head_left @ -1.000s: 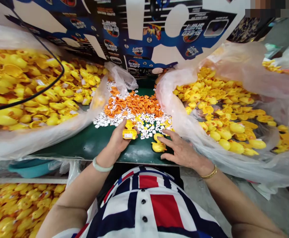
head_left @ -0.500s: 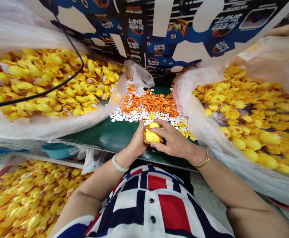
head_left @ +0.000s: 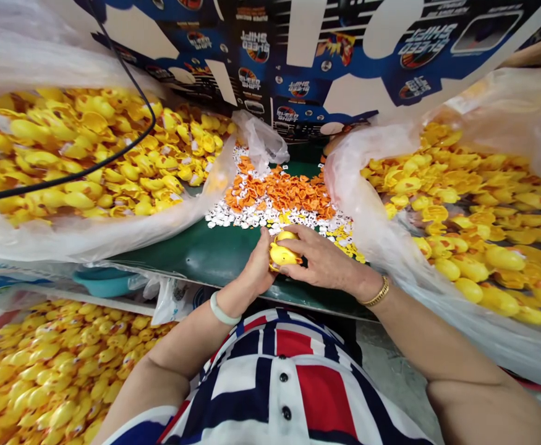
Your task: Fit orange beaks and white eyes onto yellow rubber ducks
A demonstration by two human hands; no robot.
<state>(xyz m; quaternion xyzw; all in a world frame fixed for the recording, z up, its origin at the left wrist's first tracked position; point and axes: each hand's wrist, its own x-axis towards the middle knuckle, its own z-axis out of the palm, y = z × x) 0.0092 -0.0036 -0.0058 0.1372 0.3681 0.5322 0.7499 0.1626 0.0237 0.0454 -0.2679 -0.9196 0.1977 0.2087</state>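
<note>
Between my two hands is a yellow plastic toy duck (head_left: 283, 253), held over the front edge of the green table (head_left: 196, 250). My left hand (head_left: 259, 262) closes on its left side, thumb pointing up. Curled over its right side and top are the fingers of my right hand (head_left: 321, 258). The undersides of the duck and some fingertips are hidden. Just beyond my hands lie small orange pieces (head_left: 293, 193), small white pieces with black marks (head_left: 237, 216) and small yellow pieces (head_left: 347, 241).
A plastic-lined heap of yellow duck shells (head_left: 85, 148) stands at the left, another heap of yellow shells (head_left: 474, 228) at the right. Lower left are many yellow ducks (head_left: 57, 371) and a teal basin (head_left: 103, 281). A black cable (head_left: 112, 157) hangs across the left. A printed cardboard panel (head_left: 298, 74) closes the back.
The duck has turned slightly in my hands, and my right fingers have shifted a little over it. At the upper right edge, another person's arm has moved.
</note>
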